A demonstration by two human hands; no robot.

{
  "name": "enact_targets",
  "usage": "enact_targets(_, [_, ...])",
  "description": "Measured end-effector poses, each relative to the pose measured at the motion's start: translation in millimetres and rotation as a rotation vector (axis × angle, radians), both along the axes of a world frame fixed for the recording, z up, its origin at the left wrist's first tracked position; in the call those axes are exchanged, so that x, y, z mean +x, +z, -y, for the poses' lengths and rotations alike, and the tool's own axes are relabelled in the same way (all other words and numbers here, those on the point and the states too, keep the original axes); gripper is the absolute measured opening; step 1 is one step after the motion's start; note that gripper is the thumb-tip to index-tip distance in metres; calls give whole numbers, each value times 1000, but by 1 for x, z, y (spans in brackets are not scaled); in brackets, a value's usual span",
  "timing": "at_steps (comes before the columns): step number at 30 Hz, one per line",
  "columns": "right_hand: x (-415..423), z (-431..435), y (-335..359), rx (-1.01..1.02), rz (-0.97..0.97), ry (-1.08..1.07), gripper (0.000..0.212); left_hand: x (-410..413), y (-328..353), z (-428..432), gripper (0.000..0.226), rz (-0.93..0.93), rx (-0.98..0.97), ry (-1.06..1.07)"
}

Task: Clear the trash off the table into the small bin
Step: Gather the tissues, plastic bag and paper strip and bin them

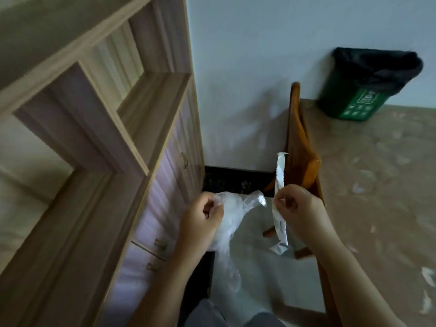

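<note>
Grey trouser knees [207,312] show at the bottom edge, and both forearms reach out from them over the floor [254,234]. The left hand [200,215] has its grip curled round a crumpled clear plastic bag [227,223] that hangs below the fist. The right hand [299,204] pinches a long white wrapper [280,171], held upright, just beside the bag. To the right runs the desk [377,173], brown and marbled, with pale flecks that may be scraps or pattern. At its far corner, against the pale wall [247,67], stands the small green bin [358,102] with a black liner [377,64]. A wooden chair [299,142] stands between the hands and the desk. A wooden shelf unit [94,138] with drawers [151,232] fills the left.
</note>
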State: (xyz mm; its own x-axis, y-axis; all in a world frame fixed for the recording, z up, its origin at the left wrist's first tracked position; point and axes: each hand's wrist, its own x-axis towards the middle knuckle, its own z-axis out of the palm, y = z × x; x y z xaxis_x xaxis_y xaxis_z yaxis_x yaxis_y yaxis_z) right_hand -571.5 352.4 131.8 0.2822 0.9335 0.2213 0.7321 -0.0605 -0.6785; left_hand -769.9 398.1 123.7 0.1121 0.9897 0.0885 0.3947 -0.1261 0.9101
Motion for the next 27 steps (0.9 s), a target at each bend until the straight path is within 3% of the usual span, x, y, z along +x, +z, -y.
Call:
enact_targets(7, [32,-47,-5,-25,-31,-173,13,39,-15,-86,26,38,-25,-128])
enact_targets(14, [121,-130,-14,62,-54,-323,13,124,-17,-181,24,105,-10,-253])
enact_targets(23, [251,-213,22,165,-34,-426,18,259,33,-307,25,180,134,-307])
enact_targets(27, [289,-231,26,155,-56,-492,13,313,48,-340,10,249,147,-368])
